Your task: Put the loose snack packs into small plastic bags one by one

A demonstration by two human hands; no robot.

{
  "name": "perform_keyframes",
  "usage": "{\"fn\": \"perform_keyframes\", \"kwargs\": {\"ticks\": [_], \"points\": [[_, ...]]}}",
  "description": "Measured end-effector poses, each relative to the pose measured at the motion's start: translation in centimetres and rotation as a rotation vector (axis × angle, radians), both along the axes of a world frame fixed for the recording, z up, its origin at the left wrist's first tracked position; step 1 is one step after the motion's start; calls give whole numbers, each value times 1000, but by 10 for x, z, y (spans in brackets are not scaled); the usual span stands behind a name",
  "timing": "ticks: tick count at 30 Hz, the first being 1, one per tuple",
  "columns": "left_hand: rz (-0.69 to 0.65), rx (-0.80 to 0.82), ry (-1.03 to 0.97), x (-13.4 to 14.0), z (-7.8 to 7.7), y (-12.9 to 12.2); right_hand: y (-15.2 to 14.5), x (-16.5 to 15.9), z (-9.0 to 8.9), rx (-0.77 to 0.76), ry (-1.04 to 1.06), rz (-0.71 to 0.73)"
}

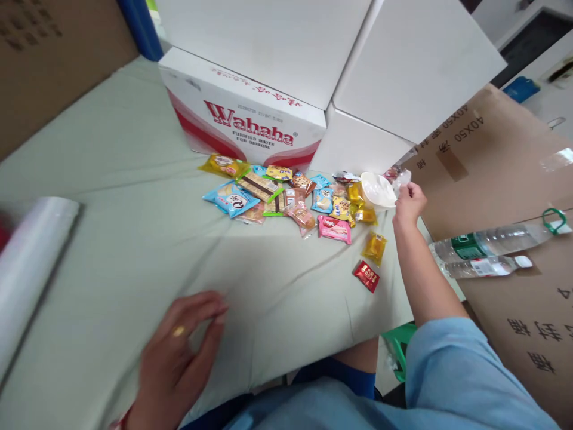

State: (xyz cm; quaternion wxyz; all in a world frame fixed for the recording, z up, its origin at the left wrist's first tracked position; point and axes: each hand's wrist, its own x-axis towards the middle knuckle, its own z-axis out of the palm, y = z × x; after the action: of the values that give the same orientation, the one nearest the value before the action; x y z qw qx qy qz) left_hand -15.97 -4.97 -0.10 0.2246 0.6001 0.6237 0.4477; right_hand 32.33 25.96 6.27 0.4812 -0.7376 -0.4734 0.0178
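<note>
My right hand (pixel 409 204) reaches to the far right of the cloth-covered table, its fingers closed on a crumpled piece of clear plastic (pixel 403 178). Just left of it sits a white round bowl (pixel 376 190). My left hand (pixel 181 352), wearing a gold ring, hovers over the near left part of the table. Thumb and forefinger meet in a loose pinch with nothing visible between them. Packaged snacks lie in a long heap, among them a blue packet (pixel 233 198), a pink Nabati packet (pixel 335 229), a yellow packet (pixel 375 248) and a red packet (pixel 366 276).
Behind the snacks stand a Wahaha water carton (pixel 246 134) and stacked white boxes (pixel 403 65). A shiny plastic roll (pixel 36 269) lies at left. Two water bottles (pixel 490 242) lie on brown cardboard (pixel 496 310) at right. A green stool (pixel 401 346) shows below the table edge.
</note>
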Motion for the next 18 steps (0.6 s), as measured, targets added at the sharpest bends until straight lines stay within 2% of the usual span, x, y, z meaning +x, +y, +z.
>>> {"fn": "perform_keyframes", "kwargs": {"ticks": [2, 5, 7, 9, 12, 16, 18], "points": [[-98, -22, -169, 21, 9, 33, -28, -45, -3, 100, 346, 126], [-225, -216, -589, 52, 5, 85, -82, -134, -27, -149, 845, 623], [-224, -306, -848, 66, -6, 113, -117, -190, -50, -326, 1048, 805], [-246, -368, -1037, 72, -19, 129, -140, -232, -70, -412, 1172, 853], [-257, -380, -1065, 71, -35, 132, -153, -265, -92, -408, 1218, 839], [-122, -330, -995, 70, -45, 128, -155, -269, -104, -319, 1167, 852], [-98, -329, -985, 72, -46, 129, -156, -267, -107, -277, 1092, 828]]}}
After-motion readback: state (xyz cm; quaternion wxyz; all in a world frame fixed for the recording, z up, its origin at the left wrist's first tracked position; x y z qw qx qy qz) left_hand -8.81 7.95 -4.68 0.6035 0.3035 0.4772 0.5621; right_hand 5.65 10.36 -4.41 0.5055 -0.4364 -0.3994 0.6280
